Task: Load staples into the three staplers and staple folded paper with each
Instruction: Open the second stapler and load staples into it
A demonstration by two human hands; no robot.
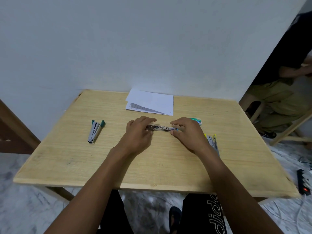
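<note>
**A:** What is furthest left on the table [84, 162]?

**B:** A green-handled stapler [95, 131], lying alone and well apart from both hands.

**A:** And the left hand [137, 132]?

**B:** Its fingers are curled in a narrow grip round the left end of a silver stapler [161, 128], which lies crosswise at the middle of the table. I cannot tell whether the stapler rests on the wood or sits just above it. Behind it, by the wall, lies the folded paper [152, 102], untouched.

**A:** Does the right hand [187, 132] hold it too?

**B:** Yes, it pinches the stapler's right end, which is tipped in blue, between the thumb and the fingers above. The bare metal body spans the gap between the two hands.

**A:** Further right?

**B:** A green staple box [196, 121] sits just behind the right hand. A yellow stapler [213, 143] lies beside the right wrist, partly hidden by it.
</note>
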